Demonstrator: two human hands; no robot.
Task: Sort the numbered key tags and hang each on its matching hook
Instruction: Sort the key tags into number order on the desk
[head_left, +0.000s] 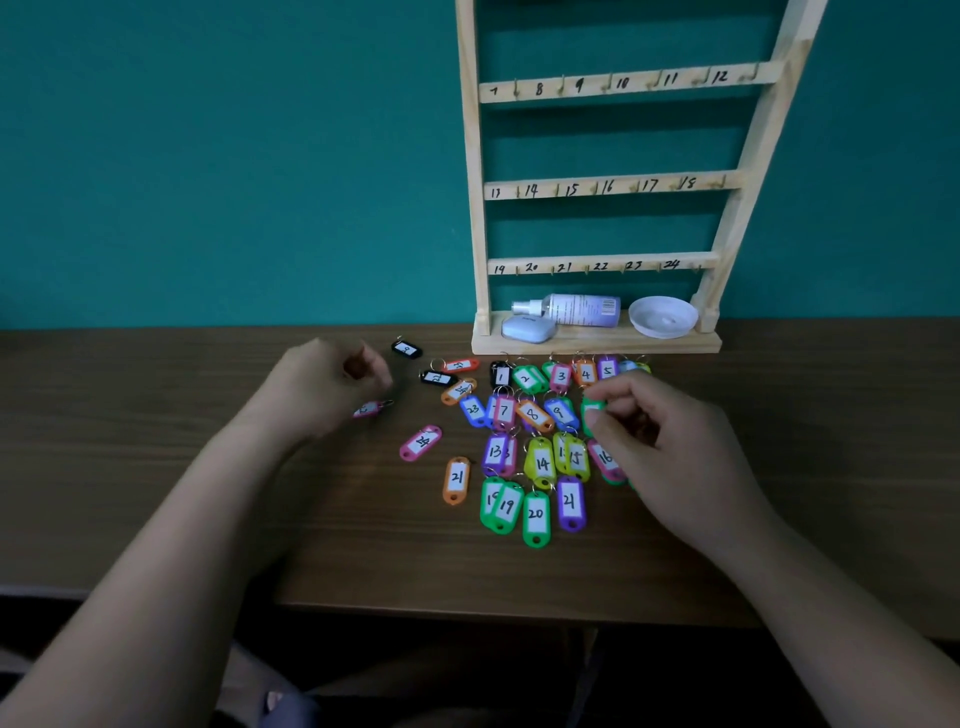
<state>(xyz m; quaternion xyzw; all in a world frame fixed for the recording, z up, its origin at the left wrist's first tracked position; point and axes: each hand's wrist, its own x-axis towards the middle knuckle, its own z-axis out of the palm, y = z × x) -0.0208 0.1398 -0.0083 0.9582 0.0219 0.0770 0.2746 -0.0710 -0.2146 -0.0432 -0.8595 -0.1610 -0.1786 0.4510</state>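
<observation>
Several coloured key tags (535, 447) with handwritten numbers lie in rough rows on the brown table (156, 467). A wooden hook rack (608, 182) with numbered rails and bare hooks stands behind them against the teal wall. My right hand (670, 457) pinches a green tag (592, 415) at the right side of the rows. My left hand (327, 384) hovers curled left of the tags, just above a pink tag (371, 409); whether it holds anything is unclear. A pink 24 tag (422, 442) and an orange 21 tag (456, 479) lie apart on the left.
On the rack's base shelf lie a spray bottle (571, 310), a pale case (529, 329) and a white dish (663, 317). A black tag (406, 348) sits alone near the wall. The table's front edge (467, 613) runs below the tags.
</observation>
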